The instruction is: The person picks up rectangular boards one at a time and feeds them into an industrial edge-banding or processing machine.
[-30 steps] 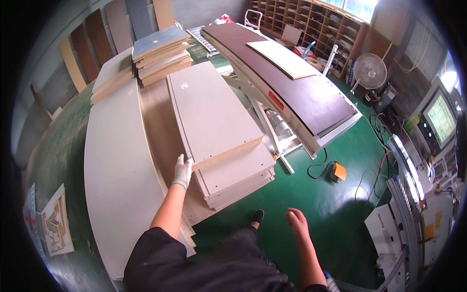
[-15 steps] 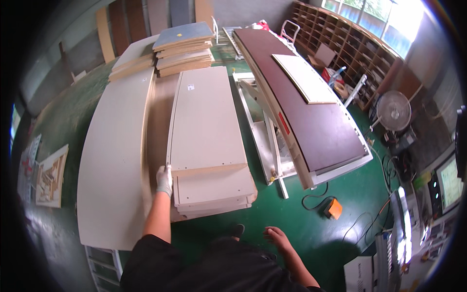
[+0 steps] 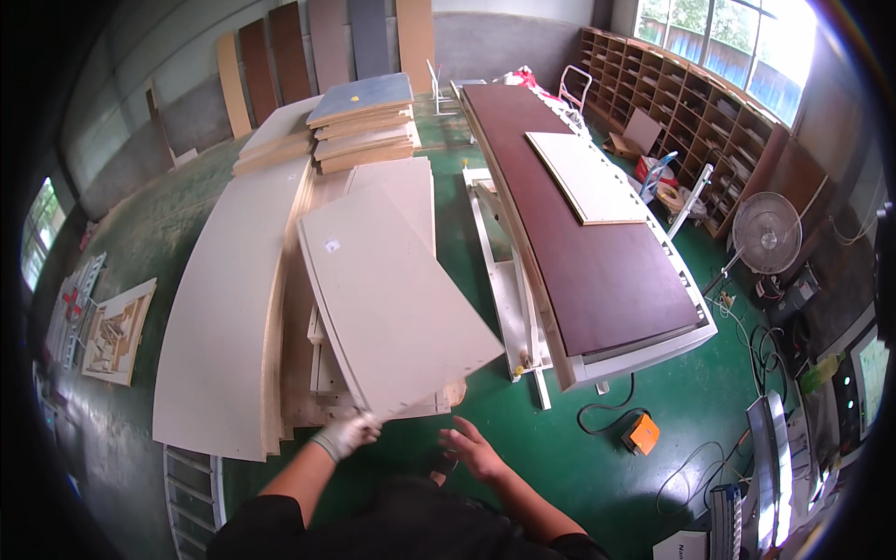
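My left hand, in a light work glove, is closed on the near corner of an off-white board. That board lies askew over a stack of similar boards, its right corner jutting past the stack's right side. A small white label shows near its far left corner. My right hand is bare and holds nothing. Its fingers are apart, a little below the board's near edge and not touching it.
Long pale boards are stacked at the left; shorter ones lie piled behind. To the right stands a table with a dark red top, bearing a white panel. An orange foot pedal with its cable and a fan are nearby.
The board has swung askew and its near end has come toward me and to the right. My left hand moved from its left edge to the near corner; my right hand moved up and left.
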`<state>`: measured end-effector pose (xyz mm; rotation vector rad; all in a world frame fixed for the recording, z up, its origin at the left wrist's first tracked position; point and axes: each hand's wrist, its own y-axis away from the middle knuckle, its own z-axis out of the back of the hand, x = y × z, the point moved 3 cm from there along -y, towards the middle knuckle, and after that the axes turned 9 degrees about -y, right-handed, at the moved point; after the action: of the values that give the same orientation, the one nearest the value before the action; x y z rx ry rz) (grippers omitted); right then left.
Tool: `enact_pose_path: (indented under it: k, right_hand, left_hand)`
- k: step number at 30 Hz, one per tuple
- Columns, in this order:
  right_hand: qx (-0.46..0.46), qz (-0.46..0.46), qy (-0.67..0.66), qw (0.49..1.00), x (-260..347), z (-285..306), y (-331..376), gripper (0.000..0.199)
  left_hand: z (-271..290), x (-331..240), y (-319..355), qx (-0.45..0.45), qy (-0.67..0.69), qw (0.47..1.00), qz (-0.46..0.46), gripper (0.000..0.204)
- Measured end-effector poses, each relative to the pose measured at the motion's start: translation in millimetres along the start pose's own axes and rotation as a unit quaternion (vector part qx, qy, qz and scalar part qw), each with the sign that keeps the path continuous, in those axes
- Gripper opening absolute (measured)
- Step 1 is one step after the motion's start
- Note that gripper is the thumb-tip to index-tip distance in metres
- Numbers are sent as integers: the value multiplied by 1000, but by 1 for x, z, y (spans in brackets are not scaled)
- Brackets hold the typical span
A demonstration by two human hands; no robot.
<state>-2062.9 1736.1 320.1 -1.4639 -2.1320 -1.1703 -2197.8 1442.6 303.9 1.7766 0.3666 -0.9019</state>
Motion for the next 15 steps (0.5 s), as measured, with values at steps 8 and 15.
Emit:
enact_pose_path:
  k: [8,15]
  right_hand:
    - [-252,177,-160,938,50,13,-61,38]
    - [-291,200,-134,926,73,43,15,32]
  left_hand:
    - [-187,-9,14,118,-126,985,-25,32]
    - [-129,-37,-15,32,177,984,12,48]
